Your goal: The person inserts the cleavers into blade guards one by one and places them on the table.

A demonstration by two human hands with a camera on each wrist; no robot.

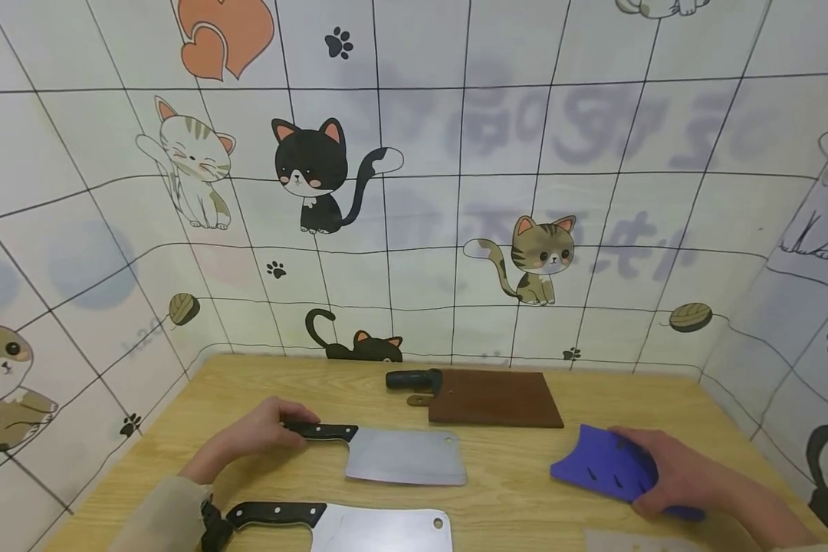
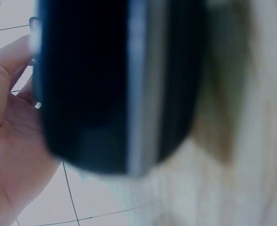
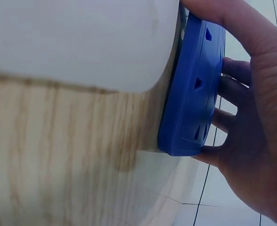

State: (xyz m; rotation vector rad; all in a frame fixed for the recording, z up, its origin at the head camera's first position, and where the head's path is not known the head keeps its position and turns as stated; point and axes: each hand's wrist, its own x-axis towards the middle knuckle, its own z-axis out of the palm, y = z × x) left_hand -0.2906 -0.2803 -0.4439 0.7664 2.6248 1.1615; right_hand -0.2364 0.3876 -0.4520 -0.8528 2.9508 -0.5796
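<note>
- Head view: the left hand [image 1: 261, 435] pinches the butt of a black riveted handle [image 1: 327, 432], thumb and fingers closed round it. This handle belongs to a rectangular steel cleaver [image 1: 405, 456] lying left to right, its blade pointing rightward, away from those fingers.
- Same view, other side: the right hand [image 1: 686, 471] grips a violet-blue slotted plastic piece [image 1: 596, 466] across its breadth. The piece's long axis slants down to the right; its free end faces the blade, well apart from it. The left hand is nearer the cleaver.
- Left wrist view: a blurred black handle end with a metal strip [image 2: 145, 108] hides the fingertips; I cannot tell whose handle it is.
- Right wrist view: thumb and fingers clasp the plastic piece, tilted up beside a smooth white panel [image 3: 82, 42].
</note>
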